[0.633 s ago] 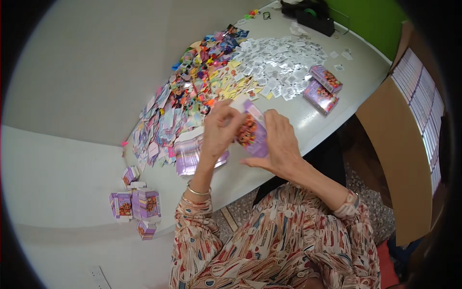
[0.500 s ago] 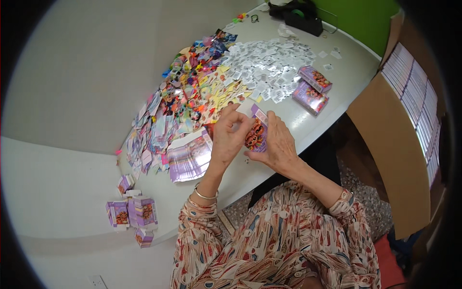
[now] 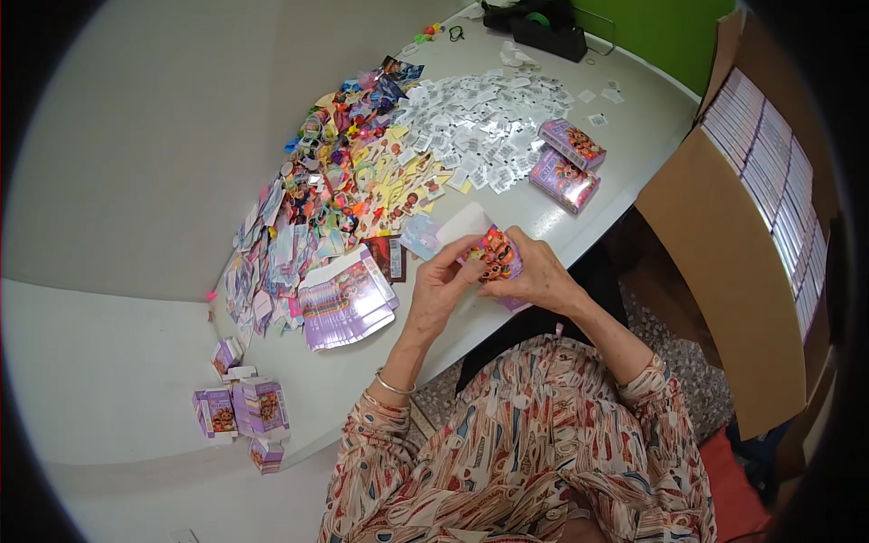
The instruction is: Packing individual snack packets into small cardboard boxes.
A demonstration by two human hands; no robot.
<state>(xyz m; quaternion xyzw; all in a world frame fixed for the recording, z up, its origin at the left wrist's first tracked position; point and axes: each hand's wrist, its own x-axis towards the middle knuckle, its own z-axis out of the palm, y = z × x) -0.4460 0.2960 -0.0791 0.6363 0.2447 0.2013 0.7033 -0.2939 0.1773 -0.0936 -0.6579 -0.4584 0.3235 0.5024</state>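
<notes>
Both hands (image 3: 489, 276) on purple box (image 3: 496, 256) at table edge (image 3: 507, 303)

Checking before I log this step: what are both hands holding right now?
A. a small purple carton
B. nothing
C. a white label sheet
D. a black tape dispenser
A: the left hand and right hand together grip a small purple carton above the table edge.

A white table (image 3: 543, 217) is carrying everything — a heap of colourful cards (image 3: 335, 181) is spreading along its far edge, white slips (image 3: 480, 118) are lying toward the far right corner, two purple boxes (image 3: 568, 163) are sitting near the right edge, flat purple cartons (image 3: 348, 299) are lying mid-table, and folded small boxes (image 3: 240, 407) are clustering at the near left edge.
</notes>
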